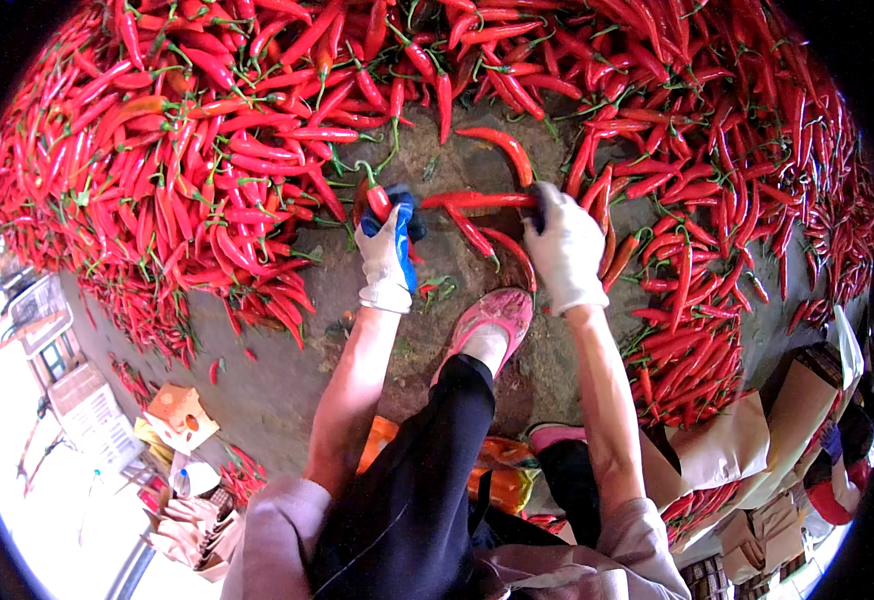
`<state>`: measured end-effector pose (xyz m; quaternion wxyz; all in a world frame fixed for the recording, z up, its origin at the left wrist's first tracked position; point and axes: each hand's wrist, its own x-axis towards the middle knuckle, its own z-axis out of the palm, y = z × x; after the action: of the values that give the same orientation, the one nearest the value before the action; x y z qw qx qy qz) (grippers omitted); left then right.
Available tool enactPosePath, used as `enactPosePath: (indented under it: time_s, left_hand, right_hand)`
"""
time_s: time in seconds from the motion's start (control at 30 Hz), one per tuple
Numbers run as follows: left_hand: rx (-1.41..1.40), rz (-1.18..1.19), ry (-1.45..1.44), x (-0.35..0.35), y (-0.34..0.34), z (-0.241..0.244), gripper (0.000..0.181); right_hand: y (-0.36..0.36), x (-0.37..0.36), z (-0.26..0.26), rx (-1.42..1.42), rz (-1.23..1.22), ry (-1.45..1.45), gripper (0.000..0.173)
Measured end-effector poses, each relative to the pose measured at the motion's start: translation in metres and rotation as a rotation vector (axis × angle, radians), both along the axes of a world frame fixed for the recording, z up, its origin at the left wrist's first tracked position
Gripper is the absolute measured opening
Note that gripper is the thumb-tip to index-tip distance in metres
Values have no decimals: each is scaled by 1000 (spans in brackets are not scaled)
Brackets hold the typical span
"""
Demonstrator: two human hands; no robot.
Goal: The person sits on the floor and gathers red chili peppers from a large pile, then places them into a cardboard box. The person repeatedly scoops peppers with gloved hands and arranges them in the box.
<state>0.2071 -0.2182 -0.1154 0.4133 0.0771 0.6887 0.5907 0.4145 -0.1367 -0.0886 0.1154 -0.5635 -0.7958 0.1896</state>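
Note:
My left hand, in a white knit glove with a blue coated palm, grips a red chili pepper whose green stem points up. White-gloved too, my right hand has its thumb and fingers closed around the end of a long red chili; the fingertips are partly hidden and blurred. A curved chili reaches down to those same fingers. Just below lie two loose chilies, one slanting with its stem toward me and one curved. The grey floor shows between them.
Heaped red chilies rise at left and far side, with another pile at right. My pink shoe is on the floor between my arms. Cardboard borders chilies at lower right. A cut orange carton and pale crates stand lower left.

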Motion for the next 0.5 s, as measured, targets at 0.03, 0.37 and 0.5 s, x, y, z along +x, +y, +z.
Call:
enactPosePath:
  time_s: [0.03, 0.37, 0.5]
  left_hand:
    - [-6, -11, 68, -4, 0, 3, 24]
    - [-69, -736, -440, 38, 16, 56, 35]
    - [63, -723, -710, 55, 7, 43, 38]
  right_hand:
    - [-1, 5, 7, -93, -109, 175, 41]
    - [-38, 26, 29, -195, 22, 356, 54]
    - [-34, 11, 46, -135, 257, 149, 62]
